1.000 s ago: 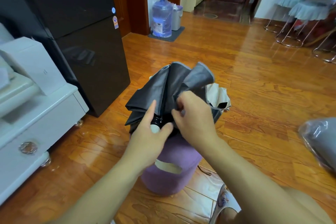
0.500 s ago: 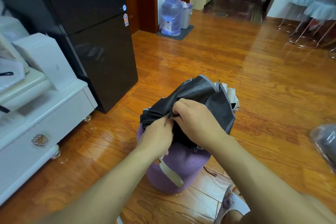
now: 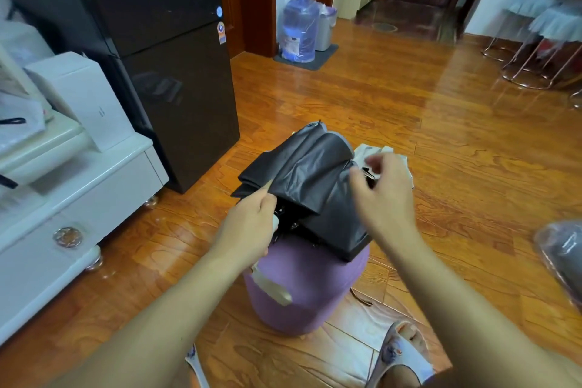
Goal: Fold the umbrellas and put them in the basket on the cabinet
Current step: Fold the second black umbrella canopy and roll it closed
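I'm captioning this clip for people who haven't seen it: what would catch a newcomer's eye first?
The black umbrella at centre, half folded over a purple stool, with the left hand gripping its near end and the right hand at its fabric. Next, the tall black fridge at left, and the water jug by the far doorway.

The right hand is motion-blurred; the black umbrella hides its handle

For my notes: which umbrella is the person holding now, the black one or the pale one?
The black umbrella: both hands touch it. The pale umbrella lies behind it, mostly hidden.
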`<state>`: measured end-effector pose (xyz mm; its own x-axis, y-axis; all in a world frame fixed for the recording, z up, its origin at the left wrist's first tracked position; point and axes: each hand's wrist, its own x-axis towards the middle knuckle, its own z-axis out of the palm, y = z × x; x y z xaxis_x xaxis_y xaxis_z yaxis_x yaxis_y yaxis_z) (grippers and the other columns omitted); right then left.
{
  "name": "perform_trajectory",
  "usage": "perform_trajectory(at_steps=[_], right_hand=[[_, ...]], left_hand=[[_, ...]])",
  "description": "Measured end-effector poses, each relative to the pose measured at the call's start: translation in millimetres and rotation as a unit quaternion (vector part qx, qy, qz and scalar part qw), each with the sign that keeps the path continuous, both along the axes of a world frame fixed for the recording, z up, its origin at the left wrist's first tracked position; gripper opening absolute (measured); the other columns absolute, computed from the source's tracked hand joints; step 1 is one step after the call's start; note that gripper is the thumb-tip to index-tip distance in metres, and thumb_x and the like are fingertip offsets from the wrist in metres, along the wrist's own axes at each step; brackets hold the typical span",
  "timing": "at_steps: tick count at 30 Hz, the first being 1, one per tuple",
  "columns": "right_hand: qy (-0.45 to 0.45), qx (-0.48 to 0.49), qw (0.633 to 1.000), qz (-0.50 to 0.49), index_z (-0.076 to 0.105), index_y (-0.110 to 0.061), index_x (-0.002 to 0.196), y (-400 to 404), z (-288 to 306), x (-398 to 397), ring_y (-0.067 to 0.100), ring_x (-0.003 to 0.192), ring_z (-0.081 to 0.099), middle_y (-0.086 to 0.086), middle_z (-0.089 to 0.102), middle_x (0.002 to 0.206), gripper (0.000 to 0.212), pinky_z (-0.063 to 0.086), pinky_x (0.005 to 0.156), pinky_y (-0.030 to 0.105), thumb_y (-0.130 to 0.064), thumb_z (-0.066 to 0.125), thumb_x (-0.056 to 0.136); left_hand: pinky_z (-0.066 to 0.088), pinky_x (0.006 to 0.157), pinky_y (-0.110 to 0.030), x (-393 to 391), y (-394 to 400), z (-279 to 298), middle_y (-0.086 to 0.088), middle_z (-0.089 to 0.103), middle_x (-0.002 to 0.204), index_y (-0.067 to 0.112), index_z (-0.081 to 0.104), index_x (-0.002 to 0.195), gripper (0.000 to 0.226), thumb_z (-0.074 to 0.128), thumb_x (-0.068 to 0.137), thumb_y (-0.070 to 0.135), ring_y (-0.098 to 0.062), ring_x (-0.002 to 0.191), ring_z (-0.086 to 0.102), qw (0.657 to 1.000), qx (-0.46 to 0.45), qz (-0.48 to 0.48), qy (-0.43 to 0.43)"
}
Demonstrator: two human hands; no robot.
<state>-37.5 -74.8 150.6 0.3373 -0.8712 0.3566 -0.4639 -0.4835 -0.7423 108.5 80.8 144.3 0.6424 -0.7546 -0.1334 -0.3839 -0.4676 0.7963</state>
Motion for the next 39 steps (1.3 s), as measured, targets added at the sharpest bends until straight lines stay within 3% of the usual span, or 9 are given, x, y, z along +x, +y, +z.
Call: perform_trajectory(at_steps=[4, 8, 13, 16, 22, 26, 32, 36, 39], right_hand=[[0.047, 0.142, 0.980, 0.129, 0.035, -0.030, 0.154, -41, 17, -19, 0.014, 0.150, 0.023, -0.003, 0.029, 0.162, 0.067, 0.023, 0.123, 0.044, -0.048, 0.062, 0.096], [0.207, -0.077, 0.920, 0.324, 0.040, -0.043, 0.151, -44, 16, -27, 0.023, 0.155, 0.005, -0.008, 0.014, 0.167, 0.083, 0.012, 0.123, 0.046, -0.061, 0.074, 0.077], [0.229, -0.239, 0.866, 0.376, 0.078, -0.026, 0.095, -36, -1, -11, 0.034, 0.131, 0.048, -0.005, 0.066, 0.128, 0.021, 0.036, 0.108, 0.064, -0.037, 0.078, 0.078], [0.138, -0.179, 0.904, 0.362, 0.074, -0.017, 0.078, -38, 12, -14, 0.021, 0.109, 0.056, -0.009, 0.074, 0.102, 0.006, 0.046, 0.096, 0.042, -0.021, 0.078, 0.079], [0.160, -0.082, 0.934, 0.310, 0.062, -0.044, 0.072, -47, 40, -54, 0.009, 0.101, 0.064, -0.016, 0.072, 0.097, 0.043, 0.054, 0.085, 0.039, -0.008, 0.084, 0.077], [0.114, 0.007, 0.948, 0.298, 0.059, -0.028, 0.068, -49, 46, -67, -0.002, 0.084, 0.069, -0.012, 0.076, 0.094, 0.039, 0.056, 0.073, 0.023, 0.002, 0.080, 0.079], [0.339, 0.004, 0.870, 0.358, 0.058, -0.038, 0.129, -39, 22, -60, 0.000, 0.093, 0.062, -0.017, 0.063, 0.110, 0.061, 0.051, 0.088, 0.025, -0.018, 0.083, 0.077], [0.330, -0.072, 0.853, 0.397, 0.075, -0.026, 0.101, -27, 0, -44, 0.011, 0.093, 0.062, -0.009, 0.068, 0.098, 0.020, 0.052, 0.086, 0.038, -0.019, 0.071, 0.083], [0.311, -0.080, 0.868, 0.379, 0.075, -0.021, 0.092, -27, -4, -53, 0.013, 0.092, 0.059, -0.013, 0.066, 0.091, 0.012, 0.052, 0.084, 0.041, -0.014, 0.068, 0.085]], left_hand=[[0.048, 0.064, -0.049, 4, 11, -6, 0.000, 0.060, 0.059, 0.024, 0.059, 0.112, 0.031, 0.030, 0.105, 0.032, -0.030, 0.058, 0.059, 0.995, 0.014, -0.048, -0.085], [0.044, 0.058, -0.039, 5, 19, -13, 0.005, 0.059, 0.060, 0.043, 0.055, 0.130, 0.035, 0.028, 0.108, 0.041, -0.015, 0.055, 0.056, 0.987, 0.043, -0.095, -0.126], [0.032, 0.052, -0.030, -1, 21, -10, 0.029, 0.056, 0.056, 0.066, 0.026, 0.147, 0.042, 0.026, 0.109, 0.049, -0.009, 0.055, 0.048, 0.973, 0.067, -0.145, -0.164], [0.052, 0.065, -0.038, 5, 23, -16, 0.007, 0.068, 0.072, 0.070, 0.014, 0.147, 0.055, 0.043, 0.100, 0.062, -0.011, 0.066, 0.059, 0.967, 0.086, -0.150, -0.188], [0.044, 0.067, -0.038, 19, 26, -23, 0.008, 0.048, 0.077, 0.070, 0.004, 0.148, 0.070, 0.052, 0.100, 0.056, -0.027, 0.094, 0.064, 0.931, 0.153, -0.169, -0.284], [0.045, 0.071, -0.038, 25, 27, -23, 0.005, 0.050, 0.089, 0.068, -0.002, 0.150, 0.068, 0.046, 0.102, 0.057, -0.029, 0.102, 0.064, 0.916, 0.164, -0.183, -0.318], [0.048, 0.064, -0.039, 36, 29, -30, 0.005, 0.055, 0.074, 0.078, 0.003, 0.141, 0.071, 0.055, 0.098, 0.056, -0.022, 0.080, 0.064, 0.947, 0.119, -0.162, -0.249], [0.058, 0.079, -0.043, 48, 29, -39, 0.006, 0.073, 0.090, 0.081, 0.015, 0.138, 0.073, 0.064, 0.095, 0.049, -0.019, 0.080, 0.069, 0.974, 0.072, -0.162, -0.142], [0.053, 0.057, -0.034, 51, 32, -38, -0.005, 0.073, 0.088, 0.077, 0.027, 0.139, 0.070, 0.067, 0.097, 0.037, -0.015, 0.053, 0.058, 0.990, 0.032, -0.134, -0.008]])
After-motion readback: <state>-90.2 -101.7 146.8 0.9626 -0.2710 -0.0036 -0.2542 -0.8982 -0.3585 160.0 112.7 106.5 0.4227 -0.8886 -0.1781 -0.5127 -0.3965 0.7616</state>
